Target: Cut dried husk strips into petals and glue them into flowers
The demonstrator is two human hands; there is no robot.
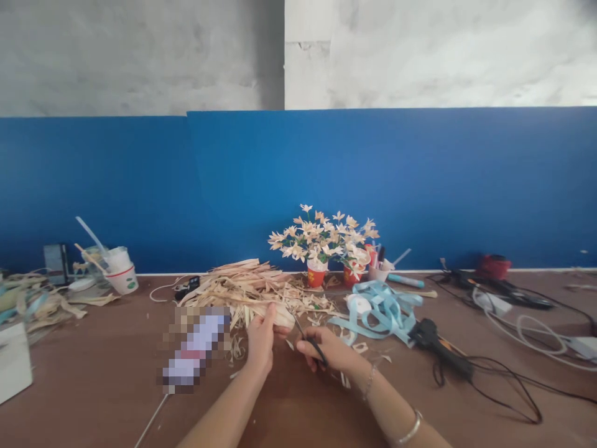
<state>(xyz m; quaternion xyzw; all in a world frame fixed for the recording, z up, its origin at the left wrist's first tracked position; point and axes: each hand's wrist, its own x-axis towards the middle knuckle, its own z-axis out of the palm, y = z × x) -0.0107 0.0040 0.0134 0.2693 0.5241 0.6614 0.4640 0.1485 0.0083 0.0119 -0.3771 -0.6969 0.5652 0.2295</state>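
In the head view, I read the left hand (262, 336) as closed on a pale husk piece (283, 318), which is gripped between thumb and fingers. The husk piece sits in front of the dried husk pile (247, 274), above the near-middle of the brown table (303, 414). I read the right hand (329, 350) as closed around the black handle of the scissors (319, 353); the blades point up and to the left, at the right end of the husk piece. I cannot tell whether the blades touch it. The right wrist carries a thin bracelet (369, 382) and, farther up the forearm, a bangle (412, 428).

Just beside the hands, small husk scraps (360, 348) lie loose on the table. To the left of the left hand I register a pixelated object (198, 348), its details hidden, with a cord (152, 420) at its near end. To the right, a tangle of light blue ribbon (387, 314) lies beside a black glue gun (441, 350).

Behind the hands, pale flowers (312, 233) stand in red-and-white cups (316, 275). At far left I locate a white cup (124, 281) holding sticks. A blue panel (233, 180) closes the rear of the table.
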